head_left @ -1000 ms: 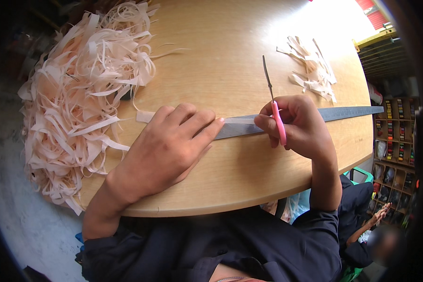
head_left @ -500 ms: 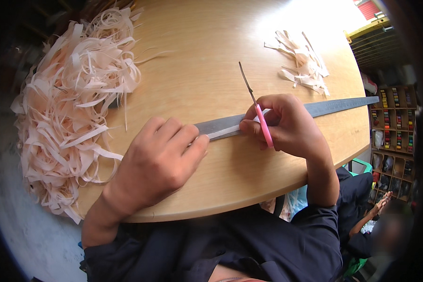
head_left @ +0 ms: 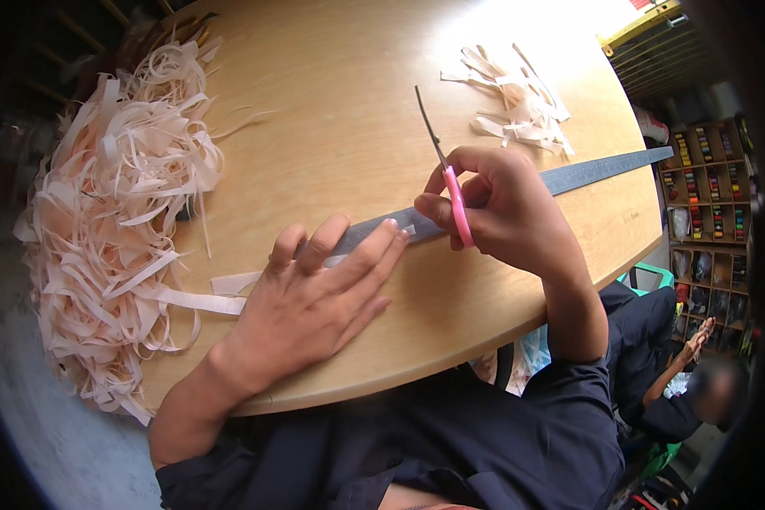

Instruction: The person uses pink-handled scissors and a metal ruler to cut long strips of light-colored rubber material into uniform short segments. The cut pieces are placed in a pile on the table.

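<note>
A long grey metal ruler [head_left: 603, 173] lies slantwise across the wooden table. My left hand [head_left: 302, 306] rests flat on its near-left end with fingers stretched out, pressing a narrow pale fabric strip [head_left: 410, 230] along the ruler. The tip of that strip peeks out just past my fingertips. My right hand [head_left: 518, 221] is closed around pink-handled scissors [head_left: 457, 208], the dark blades pointing up and away from me. The lower part of that hand lies over the ruler's middle; whether its fingertips also touch the ruler is hard to see.
A big tangled heap of pale strips [head_left: 119, 221] covers the table's left side. Several shorter strips [head_left: 523, 98] lie at the far right. Beyond the right table edge [head_left: 642, 255] sits another person [head_left: 654, 382], near wooden shelves [head_left: 710, 187] with colourful spools.
My left hand has spread its fingers and slid forward along the ruler over the strip. A pale strip now shows beside its wrist. My right hand keeps the scissors; the whole view has shifted slightly.
</note>
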### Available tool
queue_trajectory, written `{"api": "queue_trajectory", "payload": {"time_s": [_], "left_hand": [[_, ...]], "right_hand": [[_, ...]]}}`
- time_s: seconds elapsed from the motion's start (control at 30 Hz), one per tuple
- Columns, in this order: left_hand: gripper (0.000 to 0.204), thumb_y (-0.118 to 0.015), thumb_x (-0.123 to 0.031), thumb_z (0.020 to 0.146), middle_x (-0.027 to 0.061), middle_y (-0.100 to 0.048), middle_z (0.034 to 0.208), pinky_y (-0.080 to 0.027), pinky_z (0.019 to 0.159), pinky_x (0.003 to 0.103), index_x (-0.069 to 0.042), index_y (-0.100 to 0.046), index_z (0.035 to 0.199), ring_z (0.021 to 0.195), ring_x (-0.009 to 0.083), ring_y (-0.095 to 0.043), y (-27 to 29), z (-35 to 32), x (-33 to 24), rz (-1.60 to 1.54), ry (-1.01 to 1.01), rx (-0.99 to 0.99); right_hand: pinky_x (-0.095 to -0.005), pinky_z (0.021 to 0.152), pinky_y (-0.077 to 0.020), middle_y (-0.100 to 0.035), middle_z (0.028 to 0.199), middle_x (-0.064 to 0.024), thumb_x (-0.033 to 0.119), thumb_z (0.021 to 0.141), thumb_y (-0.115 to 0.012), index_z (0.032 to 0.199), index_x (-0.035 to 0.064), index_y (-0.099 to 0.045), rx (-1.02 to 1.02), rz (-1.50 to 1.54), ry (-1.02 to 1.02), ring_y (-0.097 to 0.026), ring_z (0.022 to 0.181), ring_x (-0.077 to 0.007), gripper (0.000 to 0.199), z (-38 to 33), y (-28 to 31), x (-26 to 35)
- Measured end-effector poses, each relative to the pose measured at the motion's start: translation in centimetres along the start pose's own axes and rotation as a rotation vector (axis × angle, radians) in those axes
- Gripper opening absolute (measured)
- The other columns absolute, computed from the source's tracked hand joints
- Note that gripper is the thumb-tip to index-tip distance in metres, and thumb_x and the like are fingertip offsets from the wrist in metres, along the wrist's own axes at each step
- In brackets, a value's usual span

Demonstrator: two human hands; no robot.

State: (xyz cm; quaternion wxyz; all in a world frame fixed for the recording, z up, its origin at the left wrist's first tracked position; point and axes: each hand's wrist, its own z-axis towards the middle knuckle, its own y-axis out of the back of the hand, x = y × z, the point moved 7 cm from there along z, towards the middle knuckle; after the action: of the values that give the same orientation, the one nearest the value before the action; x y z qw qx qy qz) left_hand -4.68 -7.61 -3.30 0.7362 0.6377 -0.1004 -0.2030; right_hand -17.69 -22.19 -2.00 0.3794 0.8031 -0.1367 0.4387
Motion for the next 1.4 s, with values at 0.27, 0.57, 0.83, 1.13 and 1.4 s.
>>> {"api": "queue_trajectory", "payload": {"time_s": [0.27, 0.57, 0.83, 1.13, 1.4], "left_hand": [[0.051, -0.065, -0.038, 0.1, -0.0024, -0.05, 0.151, -0.024, 0.113, 0.043, -0.014, -0.062, 0.146, 0.133, 0.0238, -0.039, 0.1, 0.1, 0.0, -0.009, 0.004, 0.008], [0.05, -0.076, -0.026, 0.091, 0.0093, -0.057, 0.14, -0.041, 0.104, 0.045, -0.008, -0.062, 0.136, 0.125, 0.0311, -0.053, 2.2, 0.0, 1.7, -0.253, 0.135, 0.028], [0.028, -0.077, 0.0, 0.08, 0.0162, -0.06, 0.098, -0.051, 0.085, 0.04, 0.002, -0.06, 0.102, 0.097, 0.033, -0.064, 6.2, -5.8, 9.5, -0.457, 0.638, 0.292], [0.016, -0.076, -0.002, 0.083, 0.0152, -0.063, 0.089, -0.05, 0.079, 0.039, 0.001, -0.067, 0.097, 0.087, 0.0331, -0.064, 6.7, -4.1, 8.0, -0.434, 0.437, 0.067], [0.011, -0.073, -0.008, 0.088, 0.0155, -0.064, 0.09, -0.05, 0.082, 0.045, -0.001, -0.066, 0.091, 0.09, 0.0368, -0.064, 5.3, -3.2, 7.0, -0.457, 0.394, 0.079]], "right_hand": [[-0.0235, 0.051, -0.0403, -0.066, 0.061, -0.0031, 0.014, 0.092, -0.083, 0.095, -0.0023, -0.069, -0.031, -0.102, 0.051, -0.057, 0.057, -0.0024, 0.022, -0.2, -0.4, 0.1], [-0.0253, 0.055, -0.0475, -0.07, 0.069, -0.0054, 0.015, 0.088, -0.088, 0.09, -0.0018, -0.067, -0.053, -0.219, 0.073, -0.064, 0.064, -0.0056, 0.027, -0.1, -0.9, 0.0], [-0.0243, 0.054, -0.0484, -0.067, 0.066, -0.0039, 0.011, 0.087, -0.088, 0.09, -0.0017, -0.067, -0.019, -0.243, 0.037, -0.065, 0.064, -0.0062, 0.024, -0.2, -0.8, -0.1], [-0.0222, 0.051, -0.0417, -0.067, 0.063, -0.0036, 0.01, 0.088, -0.087, 0.091, -0.0008, -0.067, -0.011, -0.2, 0.008, -0.059, 0.061, -0.002, 0.023, -0.3, -0.9, 0.0], [-0.0223, 0.05, -0.0397, -0.066, 0.062, -0.0032, 0.011, 0.088, -0.087, 0.091, -0.0005, -0.067, -0.01, -0.241, 0.024, -0.057, 0.059, -0.0018, 0.024, -0.4, -0.9, 0.1]]}}
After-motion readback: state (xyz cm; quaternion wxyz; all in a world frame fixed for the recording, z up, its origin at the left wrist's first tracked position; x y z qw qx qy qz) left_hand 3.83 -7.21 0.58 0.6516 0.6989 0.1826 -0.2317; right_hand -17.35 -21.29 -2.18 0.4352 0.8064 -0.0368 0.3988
